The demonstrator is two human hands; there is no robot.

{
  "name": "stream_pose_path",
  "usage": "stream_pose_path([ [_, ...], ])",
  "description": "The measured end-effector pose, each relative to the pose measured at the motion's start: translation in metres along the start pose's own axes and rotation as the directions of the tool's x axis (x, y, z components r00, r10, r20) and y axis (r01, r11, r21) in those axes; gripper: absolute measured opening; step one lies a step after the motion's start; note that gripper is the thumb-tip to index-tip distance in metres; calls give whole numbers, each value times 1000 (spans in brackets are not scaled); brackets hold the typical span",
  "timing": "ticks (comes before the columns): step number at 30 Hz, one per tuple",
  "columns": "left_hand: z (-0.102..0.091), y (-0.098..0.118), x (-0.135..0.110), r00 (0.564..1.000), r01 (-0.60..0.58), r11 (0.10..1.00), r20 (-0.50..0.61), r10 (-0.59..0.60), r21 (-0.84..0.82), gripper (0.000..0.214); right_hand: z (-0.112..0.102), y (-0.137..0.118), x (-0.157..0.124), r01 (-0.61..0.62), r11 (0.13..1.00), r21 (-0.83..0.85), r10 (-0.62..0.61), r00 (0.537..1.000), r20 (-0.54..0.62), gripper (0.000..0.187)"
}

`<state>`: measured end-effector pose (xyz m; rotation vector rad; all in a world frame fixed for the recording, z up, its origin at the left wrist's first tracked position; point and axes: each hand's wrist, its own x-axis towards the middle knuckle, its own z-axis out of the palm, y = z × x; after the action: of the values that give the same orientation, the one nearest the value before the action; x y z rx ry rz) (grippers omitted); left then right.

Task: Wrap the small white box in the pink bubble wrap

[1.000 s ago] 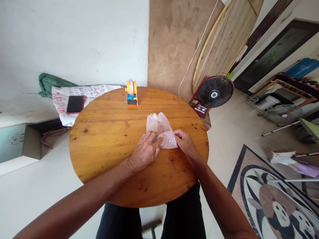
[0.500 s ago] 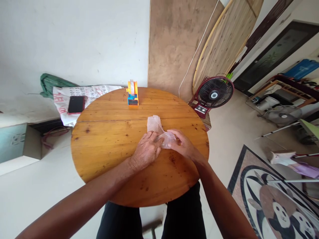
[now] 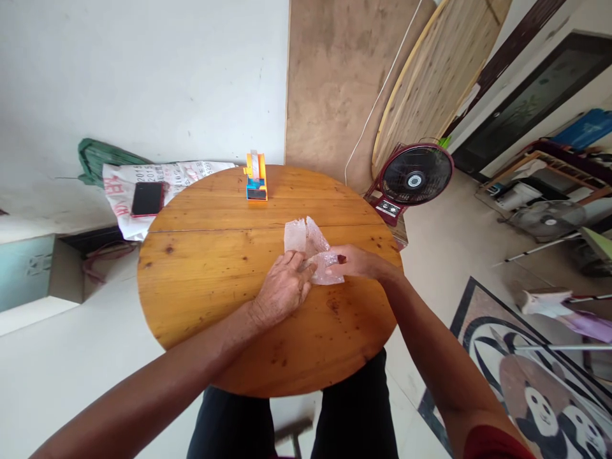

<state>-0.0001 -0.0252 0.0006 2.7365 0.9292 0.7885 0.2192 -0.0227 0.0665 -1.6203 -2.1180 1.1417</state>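
Observation:
A piece of clear bubble wrap (image 3: 308, 248) lies crumpled near the middle of a round wooden table (image 3: 210, 274). My left hand (image 3: 282, 290) rests on its near left part, fingers bent and pressing it onto the wood. From the right, my right hand (image 3: 356, 261) pinches the wrap's right edge between thumb and fingers. Whatever may be inside the wrap is hidden. An orange and blue tape dispenser (image 3: 255, 176) stands at the table's far edge, well beyond both hands.
A dark phone (image 3: 147, 198) lies on a printed white sack (image 3: 125, 191) left of the table. A red floor fan (image 3: 412, 178) stands to the right, in front of leaning wooden boards. A panda rug (image 3: 530, 389) covers the floor at lower right.
My right hand slid round to the wrap's right side and pulled its edge outward. The wrap, bunched half a second ago, has spread again. My left hand stayed pressed on it.

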Motion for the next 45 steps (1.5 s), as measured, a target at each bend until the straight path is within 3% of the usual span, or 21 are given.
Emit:
stream_pose_path([
  [5, 1, 0, 0, 1000, -9, 1000, -15, 9, 7, 36, 31, 14, -11, -57, 995, 79, 75, 963, -258, 25],
  [10, 1, 0, 0, 1000, -12, 999, -23, 13, 52, 36, 63, 19, 0, -94, 994, 53, 107, 823, -558, 20],
  [13, -1, 1, 0, 1000, -7, 998, -26, 8, 55, 37, 74, 17, 7, -126, 992, 19, 110, 774, -623, 17],
  [16, -2, 1, 1, 1000, -3, 1000, -26, 4, 31, 38, 78, 16, 10, -73, 989, 125, 137, 756, -640, 10],
  [21, 0, -1, 1, 1000, -17, 1000, -24, 16, -26, 38, 81, 9, 9, 120, 875, 470, 200, 794, -574, 47],
  [27, 0, -1, 2, 999, -16, 997, -33, 14, -72, 42, 84, -7, 11, 139, 814, 563, 252, 790, -559, 62],
  [32, -4, 3, 3, 995, 48, 983, -79, -63, -177, 41, 85, -8, 14, 124, 851, 511, 233, 782, -578, 59],
  [37, -4, 2, 2, 986, 81, 964, -121, -115, -254, 52, 81, -10, 17, 81, 947, 310, 130, 786, -604, 43],
  [41, -3, 0, 2, 984, 95, 964, -123, -128, -247, 56, 71, -23, 14, -1, 990, 140, 80, 827, -556, 35],
  [45, -2, -1, 2, 982, 109, 957, -119, -145, -269, 55, 66, -30, 2, 56, 966, 251, 60, 899, -433, 37],
])
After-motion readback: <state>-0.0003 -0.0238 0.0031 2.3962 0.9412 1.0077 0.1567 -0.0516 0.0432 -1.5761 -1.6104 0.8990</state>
